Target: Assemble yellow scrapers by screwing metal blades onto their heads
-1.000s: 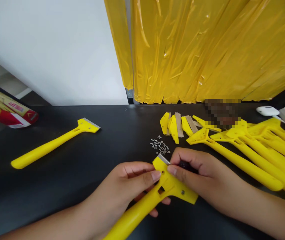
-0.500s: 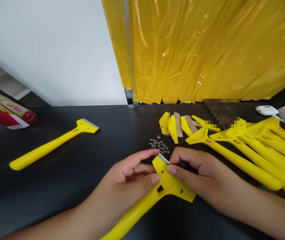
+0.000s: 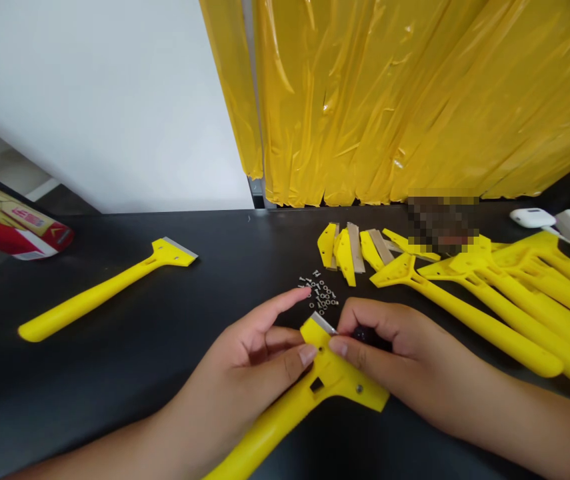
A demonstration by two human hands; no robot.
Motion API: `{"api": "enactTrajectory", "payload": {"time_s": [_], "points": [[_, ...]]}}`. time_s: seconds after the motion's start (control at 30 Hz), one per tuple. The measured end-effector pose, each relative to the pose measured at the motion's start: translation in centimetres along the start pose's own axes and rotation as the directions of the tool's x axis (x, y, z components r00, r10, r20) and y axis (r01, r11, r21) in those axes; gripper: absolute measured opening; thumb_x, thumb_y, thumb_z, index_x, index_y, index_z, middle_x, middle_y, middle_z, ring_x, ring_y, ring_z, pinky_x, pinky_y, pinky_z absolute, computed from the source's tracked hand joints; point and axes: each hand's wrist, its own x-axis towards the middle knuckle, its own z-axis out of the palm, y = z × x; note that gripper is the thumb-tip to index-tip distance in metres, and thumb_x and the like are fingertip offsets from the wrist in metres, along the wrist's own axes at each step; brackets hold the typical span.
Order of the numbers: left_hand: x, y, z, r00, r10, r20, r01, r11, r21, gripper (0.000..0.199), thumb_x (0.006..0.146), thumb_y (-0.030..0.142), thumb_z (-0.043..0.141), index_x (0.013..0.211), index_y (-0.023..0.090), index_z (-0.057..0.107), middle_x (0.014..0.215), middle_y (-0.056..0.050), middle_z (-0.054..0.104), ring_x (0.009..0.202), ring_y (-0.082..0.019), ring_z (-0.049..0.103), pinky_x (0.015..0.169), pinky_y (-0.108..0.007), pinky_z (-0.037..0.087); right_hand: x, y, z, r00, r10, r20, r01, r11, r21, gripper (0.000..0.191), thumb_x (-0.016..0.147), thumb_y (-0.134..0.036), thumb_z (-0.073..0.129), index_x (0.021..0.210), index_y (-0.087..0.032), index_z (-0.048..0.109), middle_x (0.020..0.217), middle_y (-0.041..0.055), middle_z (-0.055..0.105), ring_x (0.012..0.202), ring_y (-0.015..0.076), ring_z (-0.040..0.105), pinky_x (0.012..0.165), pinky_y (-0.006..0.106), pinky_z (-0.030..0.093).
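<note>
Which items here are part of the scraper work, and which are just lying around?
Part of the work: left hand, right hand, yellow scraper held between them, dark tool at the right hand, small screws and nuts, tan blade strips, yellow scraper bodies.

Lying about: assembled scraper, printed packet, yellow plastic sheeting, white device.

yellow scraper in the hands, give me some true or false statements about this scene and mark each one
1. The right hand pinches the head of a yellow scraper just behind its metal blade. True.
2. The left hand's index finger touches that blade. False: it stretches out to the edge of a pile of small screws and washers.
3. The lone scraper on the black tabletop has no blade. False: a metal edge shows on its head.
4. Yellow plastic sheeting hangs behind the tabletop. True.
</note>
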Motion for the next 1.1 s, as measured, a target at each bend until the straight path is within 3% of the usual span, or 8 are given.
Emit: {"api": "enactTrajectory", "payload": {"time_s": [0.37,0.57,0.77,0.97,1.1], "points": [[0.04,-0.33,-0.43,0.998,0.045,-0.051,-0.044,0.999,0.017,0.06,0.085,0.029,0.089,0.14,0.026,0.066,0.08,0.004,0.077,0.068,-0.009,0.064,0.065,-0.018,0.047,0.04,0.19,-0.13,0.999,-0.034,-0.022,0.033,0.999,-0.043,0.029,0.105,-0.042,0.061,0.084,-0.022,0.061,0.073,-0.0033,0.055,0.067,0.0134,0.047,0.058,0.026,0.035],[-0.1,-0.06,-0.4,0.997,-0.005,-0.082,0.0,0.998,-0.059,0.052,0.082,0.026,0.093,0.13,0.027,0.072,0.089,0.002,0.081,0.081,-0.012,0.071,0.08,-0.022,0.053,0.12,-0.01,-0.18,0.999,-0.036,-0.035,0.034,0.998,-0.043,0.03,0.106,-0.043,0.06,0.083,-0.023,0.06,0.073,-0.0039,0.054,0.068,0.0137,0.047,0.059,0.027,0.036],[-0.31,0.4,-0.25,0.981,-0.19,0.047,0.192,0.979,-0.064,0.019,0.082,0.026,0.09,0.093,0.014,0.081,0.093,-0.005,0.078,0.09,-0.016,0.07,0.085,-0.023,0.055,-0.29,-0.24,-0.17,0.997,-0.059,-0.045,0.058,0.998,-0.024,0.03,0.106,-0.042,0.059,0.083,-0.023,0.057,0.072,-0.0049,0.051,0.066,0.0129,0.043,0.058,0.026,0.035],[-0.51,-0.06,-0.51,0.982,-0.168,0.09,0.18,0.972,-0.151,0.015,0.085,0.022,0.087,0.094,0.013,0.079,0.095,-0.008,0.079,0.092,-0.018,0.072,0.087,-0.024,0.057,-0.2,-0.17,-0.09,0.994,-0.095,-0.047,0.095,0.995,-0.014,0.029,0.106,-0.039,0.06,0.083,-0.023,0.057,0.071,-0.0056,0.051,0.065,0.0119,0.043,0.056,0.025,0.034],[-0.56,-0.1,-0.46,0.963,-0.205,0.173,0.234,0.958,-0.167,0.021,0.092,0.025,0.082,0.108,0.014,0.075,0.105,-0.011,0.079,0.099,-0.024,0.078,0.089,-0.03,0.06,-0.15,-0.24,-0.24,0.991,-0.108,-0.073,0.107,0.994,-0.017,0.028,0.107,-0.037,0.059,0.083,-0.023,0.057,0.072,-0.0059,0.052,0.065,0.0113,0.045,0.056,0.023,0.035]]}}
